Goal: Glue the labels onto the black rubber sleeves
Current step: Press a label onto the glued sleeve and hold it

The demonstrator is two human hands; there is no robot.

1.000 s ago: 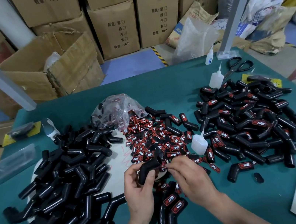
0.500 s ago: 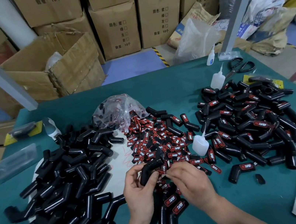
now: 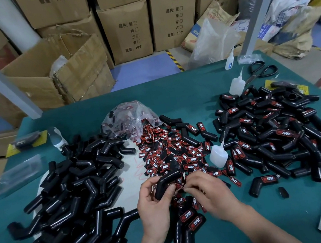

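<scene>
Left hand (image 3: 154, 205) grips one bent black sleeve (image 3: 165, 184), fingers curled round its lower leg. The upper leg angles up and to the right. Right hand (image 3: 209, 195) pinches what looks like a label (image 3: 179, 188), mostly hidden, just beside the sleeve's right flank, so right does the placing. Label pile (image 3: 173, 157) lies beyond, glue bottle (image 3: 218, 155) upright further right.
</scene>
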